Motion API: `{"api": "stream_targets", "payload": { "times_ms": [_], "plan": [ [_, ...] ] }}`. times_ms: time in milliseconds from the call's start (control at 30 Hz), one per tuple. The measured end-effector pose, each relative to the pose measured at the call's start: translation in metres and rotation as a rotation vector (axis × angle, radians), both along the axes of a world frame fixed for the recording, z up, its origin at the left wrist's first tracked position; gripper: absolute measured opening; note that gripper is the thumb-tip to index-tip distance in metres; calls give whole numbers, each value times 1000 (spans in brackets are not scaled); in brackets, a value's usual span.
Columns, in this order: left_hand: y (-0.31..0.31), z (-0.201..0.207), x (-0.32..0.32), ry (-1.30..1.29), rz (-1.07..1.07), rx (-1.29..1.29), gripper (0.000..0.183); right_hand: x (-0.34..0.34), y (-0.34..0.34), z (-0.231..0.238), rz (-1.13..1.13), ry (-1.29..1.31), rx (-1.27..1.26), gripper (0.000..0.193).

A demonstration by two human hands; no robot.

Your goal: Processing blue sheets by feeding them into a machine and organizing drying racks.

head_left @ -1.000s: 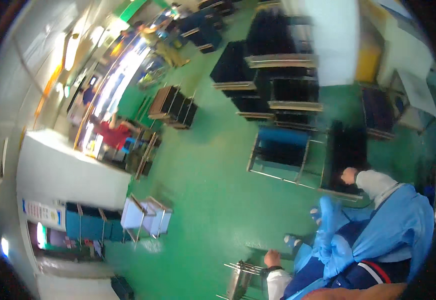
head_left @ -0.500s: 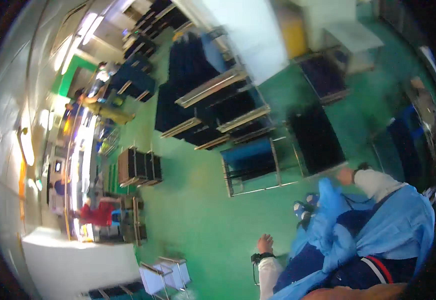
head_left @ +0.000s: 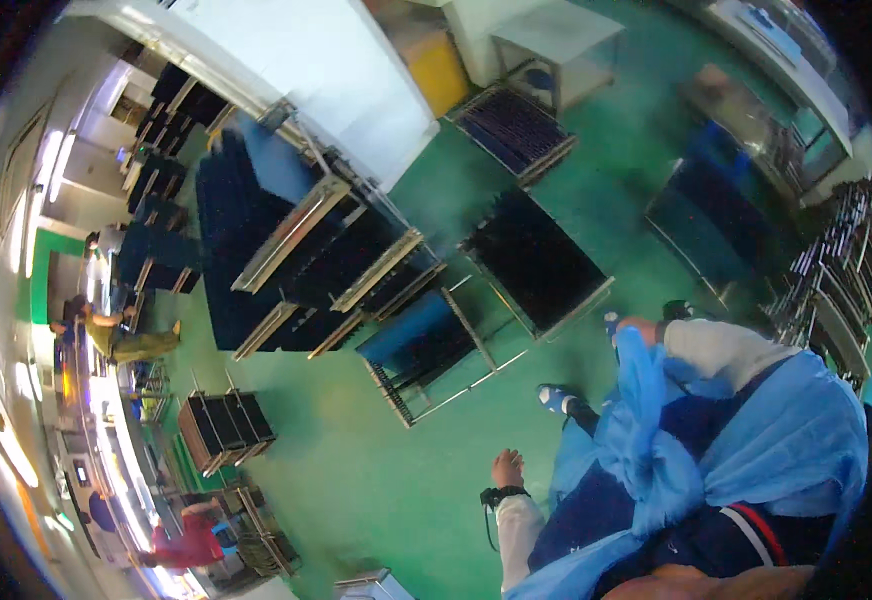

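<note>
My left hand (head_left: pixel 507 468), with a black band (head_left: pixel 506 494) at its wrist, hangs over the green floor beside my body. Its short-looking fingers stand slightly apart, and nothing shows in them. My right hand (head_left: pixel 642 330) is by the top of the knotted light-blue garment (head_left: pixel 632 385) round my waist. Blur and the small size hide how its fingers lie, and I cannot tell whether it touches the cloth. Below it, my blue-and-white shoe (head_left: pixel 556 398) is on the floor.
Ahead stand rack carts holding dark panels (head_left: pixel 536 262), a low metal-framed cart (head_left: pixel 436 345) and tall stacked racks (head_left: pixel 286 250). Metal frames (head_left: pixel 831 275) lean together at the right. Left, people stand along a lit workbench (head_left: pixel 106 420), near a small dark rack (head_left: pixel 224 428).
My view has swung, so the carts and racks sit further left and the metal frames at the right show more. My feet have shifted in a step; my right hand is nearer the blue garment.
</note>
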State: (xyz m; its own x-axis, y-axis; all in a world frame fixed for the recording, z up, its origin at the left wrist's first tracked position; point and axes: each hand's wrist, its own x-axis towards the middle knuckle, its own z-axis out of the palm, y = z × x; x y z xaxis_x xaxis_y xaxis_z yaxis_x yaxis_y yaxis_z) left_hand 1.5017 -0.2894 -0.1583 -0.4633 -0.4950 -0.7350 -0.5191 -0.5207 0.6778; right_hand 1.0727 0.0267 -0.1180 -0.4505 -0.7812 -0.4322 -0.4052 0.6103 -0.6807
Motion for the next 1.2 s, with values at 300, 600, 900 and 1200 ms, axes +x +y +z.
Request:
{"api": "stream_targets", "payload": {
  "times_ms": [300, 600, 900, 1200],
  "plan": [
    [49, 25, -129, -63, 263, 108, 31, -76, 110, -35, -181, -116, 8, 32],
    [219, 41, -331, 22, 60, 201, 31, -245, 345, -116, -293, -131, -38, 27],
    [240, 94, -360, -59, 322, 51, 27, -335, 399, -105, 260, 544, 99, 29],
    [236, 146, -322, -230, 509, -101, 31, -335, 247, -99, -368, -273, -28, 31]
  ]
}}
